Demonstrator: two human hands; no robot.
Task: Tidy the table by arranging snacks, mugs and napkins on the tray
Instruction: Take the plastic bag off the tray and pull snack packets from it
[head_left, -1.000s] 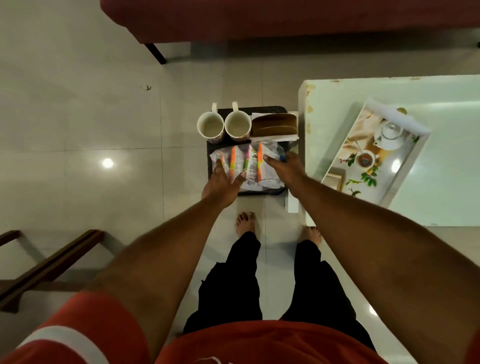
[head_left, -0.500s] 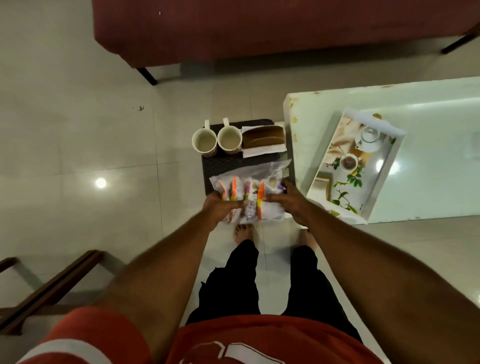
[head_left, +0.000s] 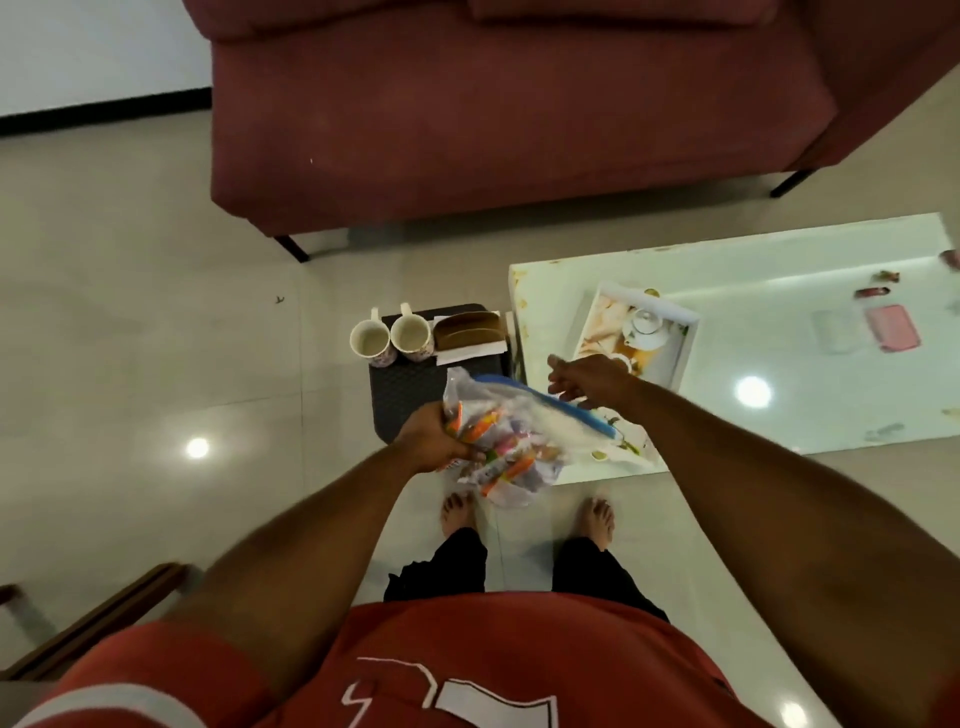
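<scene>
Half a second back: both hands down on the snack bag (head_left: 511, 436), flat on the dark woven stool (head_left: 410, 395). Now lifted clear of that stool and held in the air over its near right corner, hanging across the near edge of the white table (head_left: 779, 291) and covering the near end of the tray (head_left: 687, 325). More of the maroon sofa (head_left: 519, 130) in view than before.

Gripped by the left hand (head_left: 434, 441) alone, arm stretched forward, fingers curled tight round the bag's left end. Let go by the right hand (head_left: 587, 376), now reaching out over the tray's near half, back of the hand up, fingers spread loosely and holding nothing.

Counted:
- One clear zip bag with a blue seal strip, stuffed with orange-striped snack packets too crumpled to number.
- Two mugs side by side at the stool's far edge, touching or nearly so, handles pointing away: left mug (head_left: 370, 340) and right mug (head_left: 411, 338).
- One brown napkin holder (head_left: 470, 330) just right of the mugs, sitting on white napkins.
- One patterned, white-rimmed tray, set at an angle on the table near its left end.
- One flat pink item (head_left: 893, 327) far off on the table's right side.
</scene>
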